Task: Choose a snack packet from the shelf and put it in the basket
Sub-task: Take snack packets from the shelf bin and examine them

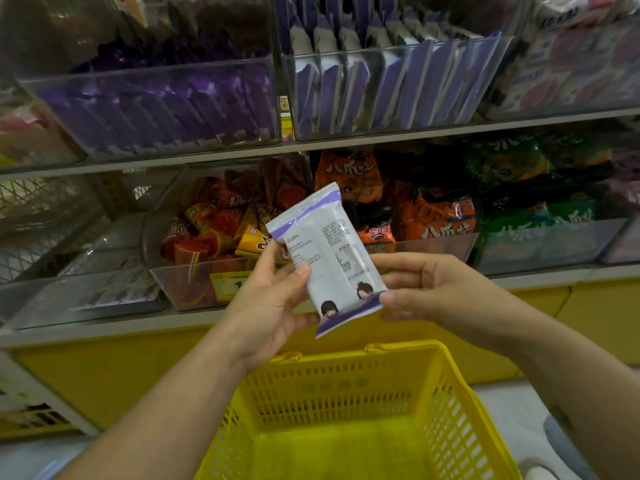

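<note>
A white and purple snack packet (329,258) with small cartoon figures near its lower edge is held upright in front of the shelf, above the far rim of the basket. My left hand (273,299) grips its left side, thumb across the front. My right hand (426,289) pinches its lower right corner. Below them a yellow plastic basket (450,410) stands with nothing inside it.
Clear bins on the upper shelf (381,136) hold purple packets (166,105) and white and purple packets (363,88). Lower bins hold red and orange snacks (214,230), orange bags (433,216) and green bags (512,161). A yellow base panel (104,375) runs under the shelves.
</note>
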`<state>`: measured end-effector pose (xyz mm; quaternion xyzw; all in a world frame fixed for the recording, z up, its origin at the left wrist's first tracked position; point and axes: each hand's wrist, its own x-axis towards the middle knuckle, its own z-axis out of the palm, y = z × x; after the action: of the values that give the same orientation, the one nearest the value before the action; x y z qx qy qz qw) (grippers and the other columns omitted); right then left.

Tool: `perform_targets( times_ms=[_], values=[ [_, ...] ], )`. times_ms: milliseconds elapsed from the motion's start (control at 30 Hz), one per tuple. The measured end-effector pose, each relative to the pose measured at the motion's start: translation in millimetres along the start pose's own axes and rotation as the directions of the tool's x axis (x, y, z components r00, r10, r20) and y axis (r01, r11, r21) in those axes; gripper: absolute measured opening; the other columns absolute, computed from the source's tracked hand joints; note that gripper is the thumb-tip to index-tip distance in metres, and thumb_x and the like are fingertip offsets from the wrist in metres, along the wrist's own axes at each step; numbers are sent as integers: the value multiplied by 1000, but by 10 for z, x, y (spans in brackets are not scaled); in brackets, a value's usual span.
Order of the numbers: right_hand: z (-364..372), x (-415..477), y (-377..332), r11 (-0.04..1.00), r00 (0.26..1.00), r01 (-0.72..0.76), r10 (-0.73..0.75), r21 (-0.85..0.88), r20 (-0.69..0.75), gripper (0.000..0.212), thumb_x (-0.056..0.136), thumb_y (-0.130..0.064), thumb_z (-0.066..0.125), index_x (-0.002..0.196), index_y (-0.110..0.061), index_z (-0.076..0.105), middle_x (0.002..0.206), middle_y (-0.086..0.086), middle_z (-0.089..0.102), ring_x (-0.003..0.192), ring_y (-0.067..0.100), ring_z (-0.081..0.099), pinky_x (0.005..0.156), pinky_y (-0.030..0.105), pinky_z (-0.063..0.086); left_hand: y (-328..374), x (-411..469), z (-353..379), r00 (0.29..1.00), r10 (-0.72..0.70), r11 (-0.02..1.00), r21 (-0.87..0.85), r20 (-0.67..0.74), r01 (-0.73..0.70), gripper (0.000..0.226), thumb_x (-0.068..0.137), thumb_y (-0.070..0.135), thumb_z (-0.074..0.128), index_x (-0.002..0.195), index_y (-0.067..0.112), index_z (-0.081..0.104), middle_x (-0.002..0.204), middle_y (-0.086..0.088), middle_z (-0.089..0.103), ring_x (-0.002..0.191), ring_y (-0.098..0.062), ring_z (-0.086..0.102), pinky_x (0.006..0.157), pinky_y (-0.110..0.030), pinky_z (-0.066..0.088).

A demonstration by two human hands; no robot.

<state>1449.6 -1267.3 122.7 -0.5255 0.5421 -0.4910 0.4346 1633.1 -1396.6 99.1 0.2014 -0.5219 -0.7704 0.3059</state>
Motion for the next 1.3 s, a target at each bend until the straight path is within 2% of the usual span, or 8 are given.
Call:
perform_targets(
  times_ms=[333,467,600,700,867,1000,1167,1300],
  values=[
    [97,44,153,996,984,8,-23,-87,-179,48,77,7,73,113,-23,63,92,-3,76,85,11,73,71,17,54,-8,-11,54,992,59,998,4,-111,-59,68,75,15,67,135,33,40,116,-10,69,99,-30,70,58,-39,57],
    [196,67,233,972,978,-7,-43,-236,-206,58,72,-7,82,117,-34,56,106,-12,72,96,6,69,83,27,55,-87,-19,148,967,162,985,96,-195,-146,59,78,13,70,122,42,43,98,0,74,94,-23,71,62,-41,58],
    [317,61,281,955,981,11,-67,-295,-181,65,67,-26,86,116,-46,47,102,-32,65,93,-7,65,73,13,53,-171,-31,203,943,269,946,236,-197,-221,58,81,10,74,108,51,44,91,12,72,86,-10,72,60,-35,59],
    [355,52,293,950,982,-9,-50,-312,-182,68,57,-43,82,114,-49,44,103,-31,65,94,-7,64,74,14,54,-180,-36,190,938,299,924,298,-176,-239,61,78,12,77,106,54,43,96,18,70,86,-4,71,59,-29,58],
    [276,53,250,995,996,-10,1,-101,-91,63,67,-32,77,125,-34,51,111,-14,71,101,6,68,79,21,56,-70,19,48,970,193,959,237,-145,-155,50,84,14,70,116,45,47,101,7,73,91,-13,71,61,-31,57],
    [253,74,185,992,994,-7,21,128,-106,51,75,-37,63,125,-26,55,110,-3,73,99,14,70,68,22,55,-44,18,12,988,93,979,192,-120,-68,38,94,15,56,123,39,49,103,0,75,91,-18,72,62,-30,57],
    [362,73,183,994,986,74,-62,75,-157,49,76,-40,65,123,-38,53,109,-9,73,95,14,71,65,22,56,-170,-18,129,981,171,878,465,-87,-112,34,95,26,58,123,44,52,110,13,70,96,-7,69,71,-29,59],
    [366,50,149,992,978,116,-122,-42,-170,45,77,-39,65,118,-49,49,107,-22,71,95,7,70,70,25,59,-132,-54,182,997,70,846,530,-16,-51,50,71,45,67,111,62,43,115,17,64,104,-7,65,83,-32,58]
  ],
)
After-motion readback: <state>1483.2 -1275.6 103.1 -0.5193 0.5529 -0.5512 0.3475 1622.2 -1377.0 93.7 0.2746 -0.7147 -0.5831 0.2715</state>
